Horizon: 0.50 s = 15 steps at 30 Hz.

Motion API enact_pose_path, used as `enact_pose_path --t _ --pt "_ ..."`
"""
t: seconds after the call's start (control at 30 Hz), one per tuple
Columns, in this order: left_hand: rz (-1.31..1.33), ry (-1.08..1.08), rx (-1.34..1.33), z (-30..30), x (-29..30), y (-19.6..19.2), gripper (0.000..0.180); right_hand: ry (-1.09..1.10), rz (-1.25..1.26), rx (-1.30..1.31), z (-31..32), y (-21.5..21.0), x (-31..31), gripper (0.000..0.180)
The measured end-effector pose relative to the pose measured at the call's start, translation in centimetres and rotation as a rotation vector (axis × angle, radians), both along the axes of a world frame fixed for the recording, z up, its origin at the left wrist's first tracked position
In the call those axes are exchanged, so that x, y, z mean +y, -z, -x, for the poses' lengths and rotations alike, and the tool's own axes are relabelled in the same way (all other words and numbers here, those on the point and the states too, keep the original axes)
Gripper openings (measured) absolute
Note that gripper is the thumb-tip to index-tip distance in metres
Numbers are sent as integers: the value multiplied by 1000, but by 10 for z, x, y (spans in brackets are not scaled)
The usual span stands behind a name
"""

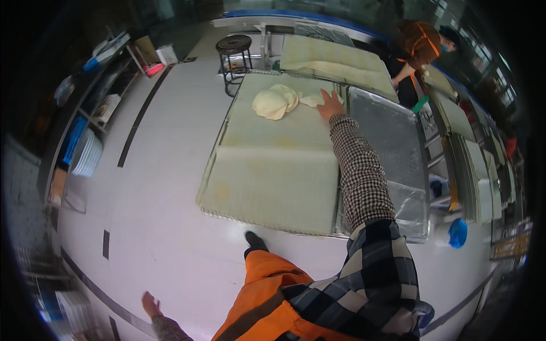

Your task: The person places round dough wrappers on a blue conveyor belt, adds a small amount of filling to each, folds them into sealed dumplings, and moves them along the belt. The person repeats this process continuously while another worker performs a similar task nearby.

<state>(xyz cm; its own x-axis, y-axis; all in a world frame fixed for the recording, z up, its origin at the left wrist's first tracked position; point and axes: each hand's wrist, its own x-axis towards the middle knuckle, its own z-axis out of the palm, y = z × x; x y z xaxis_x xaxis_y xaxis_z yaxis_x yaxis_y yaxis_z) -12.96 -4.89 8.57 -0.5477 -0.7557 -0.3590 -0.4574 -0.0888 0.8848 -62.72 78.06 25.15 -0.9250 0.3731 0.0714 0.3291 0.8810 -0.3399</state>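
Plaid sleeve (378,273) | right grip (331,106) spread at one thin dough scrap (310,100) | one floppy dough heap (273,102) | left grip (151,305) spread

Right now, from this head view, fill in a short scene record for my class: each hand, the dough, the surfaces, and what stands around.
Left hand: low at the picture's left, over the floor, holding nothing visible
Right hand: at the small dough piece; grip unclear
Large dough: left of the small piece, both on the mat
Metal tray: right of the mat
Stool: beyond the mat, to the left
Co-worker: upper right, leaning forward
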Motion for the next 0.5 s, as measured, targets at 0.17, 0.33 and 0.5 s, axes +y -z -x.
enact_pose_path --t 0.17,0.33,0.5 --pt "569 457 -383 179 -112 -12 38 45 -5 166 25 39 52 34" --pt "-1 209 -752 148 -165 30 14 334 0 430 13 14 57 32" --pt "-131 147 -840 239 -172 63 7 542 326 707 54 -82 17 41"
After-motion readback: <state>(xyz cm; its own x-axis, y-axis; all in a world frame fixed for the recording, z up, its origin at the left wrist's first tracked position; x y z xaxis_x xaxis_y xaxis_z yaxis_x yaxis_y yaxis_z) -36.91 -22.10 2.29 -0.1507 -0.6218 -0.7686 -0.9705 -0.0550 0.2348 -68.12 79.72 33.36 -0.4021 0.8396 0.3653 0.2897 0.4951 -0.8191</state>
